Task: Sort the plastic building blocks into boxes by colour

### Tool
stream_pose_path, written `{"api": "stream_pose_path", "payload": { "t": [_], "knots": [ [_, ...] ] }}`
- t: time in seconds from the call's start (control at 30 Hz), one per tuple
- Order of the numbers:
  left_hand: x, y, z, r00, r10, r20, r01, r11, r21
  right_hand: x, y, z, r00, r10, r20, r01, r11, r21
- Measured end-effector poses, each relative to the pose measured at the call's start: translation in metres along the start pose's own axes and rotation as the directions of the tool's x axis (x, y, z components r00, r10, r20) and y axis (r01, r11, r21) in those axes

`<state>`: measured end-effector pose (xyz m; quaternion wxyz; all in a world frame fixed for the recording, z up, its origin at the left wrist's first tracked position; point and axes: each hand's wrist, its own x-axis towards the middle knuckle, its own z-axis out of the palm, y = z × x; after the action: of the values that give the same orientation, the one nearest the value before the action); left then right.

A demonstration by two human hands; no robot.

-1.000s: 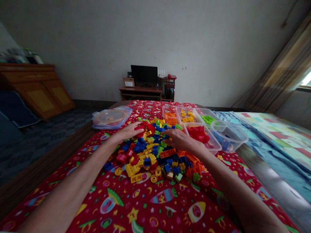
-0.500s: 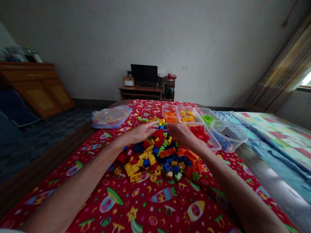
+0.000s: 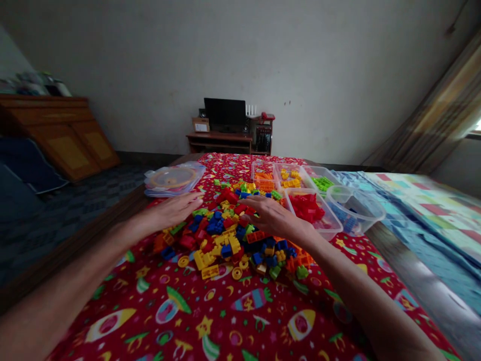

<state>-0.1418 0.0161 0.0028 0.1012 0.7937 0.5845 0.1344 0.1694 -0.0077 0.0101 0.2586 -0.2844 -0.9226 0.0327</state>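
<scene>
A loose heap of toy building blocks (image 3: 227,235) in red, yellow, blue, green and orange spreads over the red patterned tablecloth (image 3: 221,306). At the heap's left edge my left hand (image 3: 178,209) hovers or rests with fingers stretched out, apparently holding nothing. My right hand (image 3: 268,213) reaches over the right part of the heap, palm down and fingers extended; what lies beneath it is hidden. Whether either hand touches the blocks I cannot tell. Just right of my right hand, red blocks (image 3: 307,206) fill a clear plastic box (image 3: 330,230).
Other clear boxes hold orange blocks (image 3: 265,184), yellow blocks (image 3: 291,181) and green blocks (image 3: 322,184). A clear tub (image 3: 370,215) with blue blocks stands at the table's right edge. Stacked plastic lids (image 3: 173,178) lie at the left. A bed (image 3: 424,205) is on the right.
My left hand has moved left, away from my right hand, uncovering more blocks. My right hand has shifted little. The heap now spreads farther left.
</scene>
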Motion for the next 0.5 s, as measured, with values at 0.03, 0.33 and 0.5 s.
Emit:
{"api": "stream_pose_path", "payload": {
  "t": [0.03, 0.33, 0.5],
  "knots": [
    [-0.017, -0.011, 0.008, 0.998, -0.057, -0.016, 0.057, 0.998, 0.002, 0.0, -0.001, -0.001, 1.0, 0.0, 0.011, 0.0, 1.0, 0.007],
    [-0.095, -0.029, 0.073, 0.993, -0.035, -0.114, 0.012, 0.981, -0.193, 0.002, 0.015, -0.001, 0.999, 0.04, 0.014, -0.041, 0.998, 0.04],
    [-0.067, 0.02, 0.076, 0.977, 0.03, -0.209, -0.06, 0.989, -0.135, 0.001, 0.019, -0.004, 0.998, 0.056, 0.017, -0.057, 0.998, 0.026]
  ]
}}
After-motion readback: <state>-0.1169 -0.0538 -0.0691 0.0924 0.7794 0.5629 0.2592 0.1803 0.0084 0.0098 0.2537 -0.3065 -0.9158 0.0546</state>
